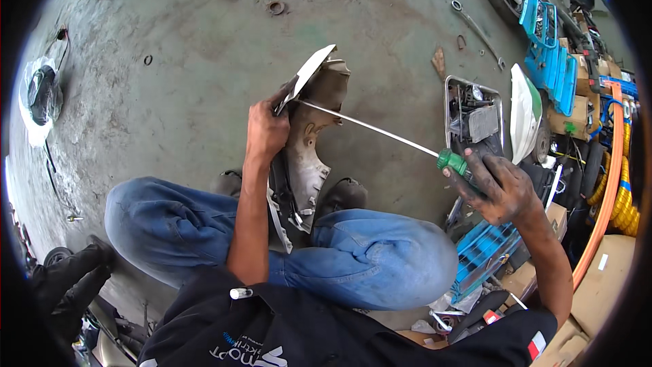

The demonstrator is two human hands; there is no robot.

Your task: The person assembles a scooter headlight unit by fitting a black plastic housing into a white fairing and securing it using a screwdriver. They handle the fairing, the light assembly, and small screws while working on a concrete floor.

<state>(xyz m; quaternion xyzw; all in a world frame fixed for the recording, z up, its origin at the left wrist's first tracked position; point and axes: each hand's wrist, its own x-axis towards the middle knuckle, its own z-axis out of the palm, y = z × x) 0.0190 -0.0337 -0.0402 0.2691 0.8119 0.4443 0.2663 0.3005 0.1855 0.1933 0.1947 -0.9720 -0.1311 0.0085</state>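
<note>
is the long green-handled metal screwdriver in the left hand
No, the right hand holds the screwdriver; the left hand grips a curved white-and-beige panel.

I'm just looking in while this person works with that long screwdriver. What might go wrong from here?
The screwdriver in the right hand reaches the panel close to the fingers of the left hand; a slip could poke them. Only the left hand grips the panel, so a hard push might twist it. Its jagged lower edge lies close to the jeans and might snag them.
</note>
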